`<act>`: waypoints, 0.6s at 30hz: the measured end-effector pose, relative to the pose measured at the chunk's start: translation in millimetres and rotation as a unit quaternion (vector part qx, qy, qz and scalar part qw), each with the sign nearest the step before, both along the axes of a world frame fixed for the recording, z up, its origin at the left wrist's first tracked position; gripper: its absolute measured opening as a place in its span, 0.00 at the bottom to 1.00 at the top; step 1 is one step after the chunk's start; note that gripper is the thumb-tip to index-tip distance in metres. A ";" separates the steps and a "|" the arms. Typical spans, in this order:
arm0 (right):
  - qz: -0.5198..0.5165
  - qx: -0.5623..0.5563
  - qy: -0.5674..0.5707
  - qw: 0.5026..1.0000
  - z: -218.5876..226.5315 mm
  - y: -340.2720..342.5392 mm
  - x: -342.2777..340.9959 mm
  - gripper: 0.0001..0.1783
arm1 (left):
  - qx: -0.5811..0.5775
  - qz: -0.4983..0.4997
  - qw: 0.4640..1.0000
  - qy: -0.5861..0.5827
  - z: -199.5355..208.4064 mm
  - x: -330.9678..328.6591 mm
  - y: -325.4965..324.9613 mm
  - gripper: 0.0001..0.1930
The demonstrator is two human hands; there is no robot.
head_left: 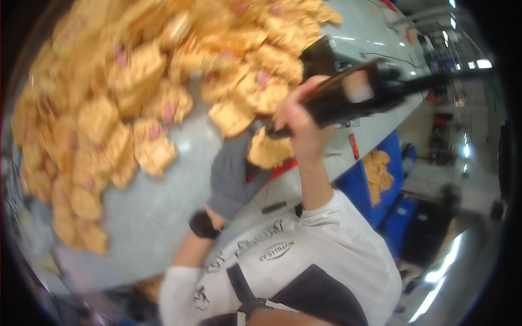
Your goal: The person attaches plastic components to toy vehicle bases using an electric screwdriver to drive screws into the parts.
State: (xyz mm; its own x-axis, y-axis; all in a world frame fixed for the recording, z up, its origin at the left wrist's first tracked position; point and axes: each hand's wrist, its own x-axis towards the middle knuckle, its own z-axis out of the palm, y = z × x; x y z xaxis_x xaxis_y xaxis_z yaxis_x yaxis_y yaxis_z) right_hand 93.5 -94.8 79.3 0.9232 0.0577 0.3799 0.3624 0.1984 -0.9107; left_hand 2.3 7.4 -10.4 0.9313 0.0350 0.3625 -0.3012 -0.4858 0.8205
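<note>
My right hand [302,117], bare, is wrapped round a black handheld power tool [348,92] with a thick dark cord running off to the right. A grey glove covers my left hand [234,176], and a dark watch sits on that wrist. Its fingers are closed at the edge of a yellow-tan, uneven piece [269,151], just below the tool's near end. Motion blur smears the tool, and its working tip is not clear. What the yellow piece is made of, I cannot tell.
A large heap of similar yellow-tan pieces [130,70], some with pink spots, covers the far and left parts of the grey table [157,209]. A dark box [321,57] stands behind the tool. To the right are a red-and-black object [354,146] and a blue bin [389,149] holding more pieces.
</note>
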 end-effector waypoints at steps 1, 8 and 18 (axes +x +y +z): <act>-0.003 0.012 0.040 0.999 -4.0 5.8 0.2 0.21 | -0.014 -0.007 1.000 0.026 -4.1 1.0 1.2 0.33; -0.132 0.146 -0.063 0.978 28.5 -88.1 -19.0 0.24 | -0.059 -0.014 0.996 0.071 5.6 -13.2 -8.3 0.34; -0.247 -0.289 0.106 0.919 2.7 -158.5 53.2 0.31 | -0.013 -0.023 0.997 0.073 3.4 -5.3 -2.0 0.30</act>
